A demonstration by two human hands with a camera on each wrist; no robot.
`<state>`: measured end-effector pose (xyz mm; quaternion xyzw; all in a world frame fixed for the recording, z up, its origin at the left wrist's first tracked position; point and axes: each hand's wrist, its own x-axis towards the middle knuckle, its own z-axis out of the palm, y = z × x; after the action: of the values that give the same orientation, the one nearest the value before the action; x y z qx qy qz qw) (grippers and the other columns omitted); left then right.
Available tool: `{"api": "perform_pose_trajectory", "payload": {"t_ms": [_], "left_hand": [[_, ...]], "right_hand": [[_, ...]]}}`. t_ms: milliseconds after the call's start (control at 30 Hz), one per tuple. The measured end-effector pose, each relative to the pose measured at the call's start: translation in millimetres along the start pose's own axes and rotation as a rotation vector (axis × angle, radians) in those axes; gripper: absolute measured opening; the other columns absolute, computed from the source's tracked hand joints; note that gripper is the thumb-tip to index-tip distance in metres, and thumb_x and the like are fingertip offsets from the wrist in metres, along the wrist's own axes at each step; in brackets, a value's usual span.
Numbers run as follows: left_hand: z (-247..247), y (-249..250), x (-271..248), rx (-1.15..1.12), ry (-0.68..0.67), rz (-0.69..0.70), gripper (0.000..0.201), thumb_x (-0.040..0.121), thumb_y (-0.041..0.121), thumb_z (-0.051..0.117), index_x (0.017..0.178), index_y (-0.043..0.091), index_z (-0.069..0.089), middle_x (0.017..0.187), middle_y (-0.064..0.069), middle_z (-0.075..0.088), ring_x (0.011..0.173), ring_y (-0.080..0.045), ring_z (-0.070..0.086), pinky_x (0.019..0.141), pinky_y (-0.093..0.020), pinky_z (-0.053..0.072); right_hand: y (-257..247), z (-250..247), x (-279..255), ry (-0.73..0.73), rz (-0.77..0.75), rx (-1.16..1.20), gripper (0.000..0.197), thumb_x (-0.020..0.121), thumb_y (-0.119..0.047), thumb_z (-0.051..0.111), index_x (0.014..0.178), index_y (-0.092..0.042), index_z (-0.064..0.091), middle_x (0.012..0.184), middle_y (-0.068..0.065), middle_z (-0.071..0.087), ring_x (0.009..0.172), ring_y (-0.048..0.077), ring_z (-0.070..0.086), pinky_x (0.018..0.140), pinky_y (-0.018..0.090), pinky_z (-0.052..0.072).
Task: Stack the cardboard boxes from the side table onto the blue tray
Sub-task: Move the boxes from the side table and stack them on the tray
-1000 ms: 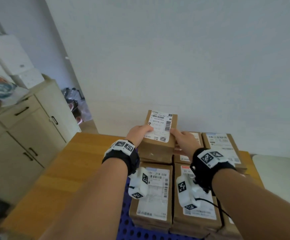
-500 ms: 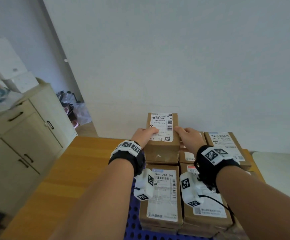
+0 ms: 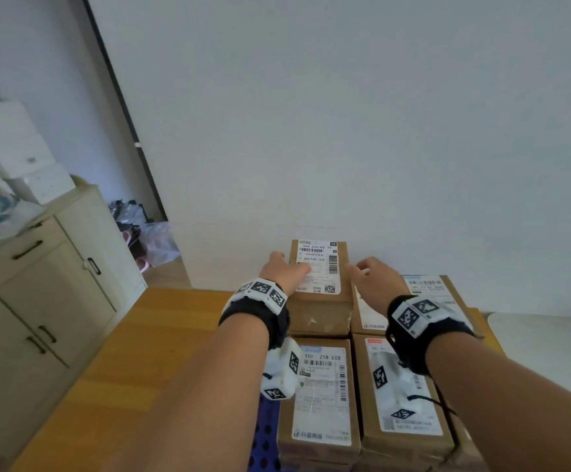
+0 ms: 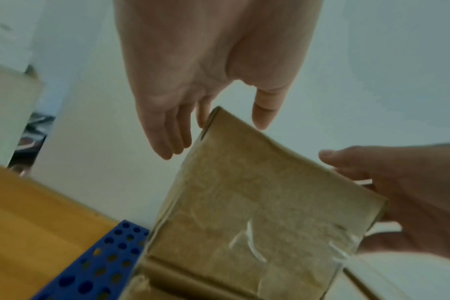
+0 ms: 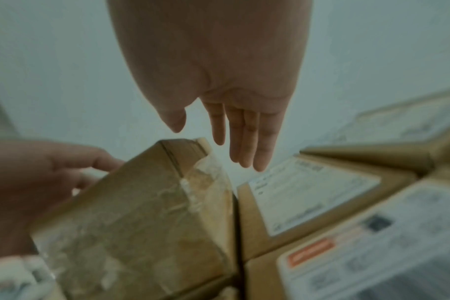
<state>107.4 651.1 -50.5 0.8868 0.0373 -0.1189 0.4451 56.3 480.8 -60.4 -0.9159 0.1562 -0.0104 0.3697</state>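
A: Start at the fingers. What are they doing?

B: Both sets are straight and loose, gripping nothing. The left hand (image 3: 285, 271) has its fingers down the left side of the top box (image 3: 318, 267), thumb over the label; the wrist view shows the tips at that edge, touching or just off it, I can't tell which. The right hand (image 3: 377, 282) sits just beside the right side, fingers (image 5: 247, 140) spread and apart from the cardboard.

A: So the box is placed?

B: I'd judge so. It rests on a lower box at the back left of the blue tray (image 3: 266, 434), near the wall, and looks square with what's under it.

A: How to finish the step well?

B: Draw both hands straight out sideways, not up, so nothing drags the box off line. If an edge overhangs, nudge with flat fingers from both sides at once; cardboard on cardboard may slide easily.

A: And further out?

B: Three labelled boxes lie lower around it, the tray on a wooden table (image 3: 113, 362). The side table isn't clearly in view.
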Motion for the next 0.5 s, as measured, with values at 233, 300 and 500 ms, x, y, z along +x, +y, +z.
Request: {"api": "perform_pose_trajectory", "payload": {"t_ms": [233,300,500], "left_hand": [[-0.4,26.7,-18.5,0.309,0.127,0.248,0.059,0.090,0.030,0.058,0.144,0.020,0.037,0.138,-0.009,0.047,0.126,-0.029,0.047,0.100,-0.042,0.047],[6.5,34.5,-25.7,0.320,0.133,0.295,0.056,0.092,0.027,0.057,0.144,0.022,0.038,0.141,-0.008,0.043,0.130,-0.028,0.042,0.102,-0.041,0.044],[35.3,53.0,-48.8,0.300,0.086,0.464,0.061,0.090,0.021,0.057,0.147,0.023,0.035,0.146,-0.007,0.036,0.131,-0.027,0.041,0.097,-0.032,0.039]], "right_hand": [[9.3,-25.2,-17.5,0.086,-0.089,-0.292,0.048,0.097,-0.046,0.045,0.134,-0.015,0.049,0.133,0.006,0.057,0.117,0.024,0.056,0.096,0.038,0.047],[12.1,-32.5,-25.8,0.110,-0.078,-0.303,0.047,0.097,-0.045,0.044,0.135,-0.016,0.048,0.134,0.006,0.056,0.119,0.024,0.055,0.097,0.037,0.046],[31.2,-53.1,-50.2,0.180,-0.027,-0.271,0.047,0.096,-0.046,0.045,0.133,-0.017,0.050,0.132,0.006,0.058,0.118,0.025,0.056,0.098,0.037,0.046]]}}
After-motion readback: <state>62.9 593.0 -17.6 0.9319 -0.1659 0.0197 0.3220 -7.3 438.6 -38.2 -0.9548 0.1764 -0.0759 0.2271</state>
